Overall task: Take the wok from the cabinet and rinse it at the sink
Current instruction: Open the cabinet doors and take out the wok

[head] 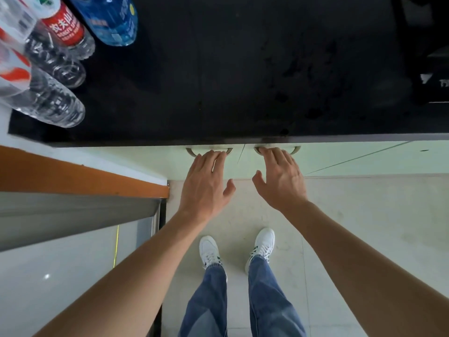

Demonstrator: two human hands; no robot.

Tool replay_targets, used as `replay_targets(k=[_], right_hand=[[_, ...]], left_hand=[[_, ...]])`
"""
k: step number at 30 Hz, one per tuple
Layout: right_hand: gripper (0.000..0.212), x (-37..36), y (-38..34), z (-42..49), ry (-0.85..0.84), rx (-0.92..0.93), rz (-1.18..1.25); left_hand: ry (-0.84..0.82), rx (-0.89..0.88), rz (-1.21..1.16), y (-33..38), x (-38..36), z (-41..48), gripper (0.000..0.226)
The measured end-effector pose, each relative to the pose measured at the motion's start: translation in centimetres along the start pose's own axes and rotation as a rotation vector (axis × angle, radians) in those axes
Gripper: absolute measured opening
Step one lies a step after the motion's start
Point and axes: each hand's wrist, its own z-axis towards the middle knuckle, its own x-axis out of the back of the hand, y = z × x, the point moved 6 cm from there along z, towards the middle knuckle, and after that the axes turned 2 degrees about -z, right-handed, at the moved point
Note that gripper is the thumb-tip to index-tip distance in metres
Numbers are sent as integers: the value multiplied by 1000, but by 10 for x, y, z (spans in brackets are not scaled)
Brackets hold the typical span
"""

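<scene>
Bare forearms, blue jeans [209,300], white sneakers [261,246] with green stripes.

At the far left corner of the black counter [243,81] stands a bottle with a red label [65,29] that carries white Chinese characters, of which 夫山 can be made out, with a line of small white Latin letters beneath that looks like NONGFU SPRING but is partly cut off. Just beside it, a blue bottle [114,23] bears pale print too blurred to read. At the right edge of the counter, a dark object [435,81] shows a scrap of white marking, not legible
</scene>
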Motion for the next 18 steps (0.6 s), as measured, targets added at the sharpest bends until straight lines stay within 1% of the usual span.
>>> replay_targets(k=[2, 8, 13, 18], right_hand=[[40, 2, 0, -6, 33, -26, 48], [39, 6, -3, -33, 44, -89, 153], [38, 9, -4, -57, 21, -170, 206], [37, 13, -2, -78, -28, -238, 200]], left_hand=[[-4, 3, -12, 1, 1, -5, 62], [-33, -3, -52, -2, 1, -27, 55], [-40, -10, -91, -4, 1, -54, 50], [-43, -19, -116, -10, -2, -78, 47]])
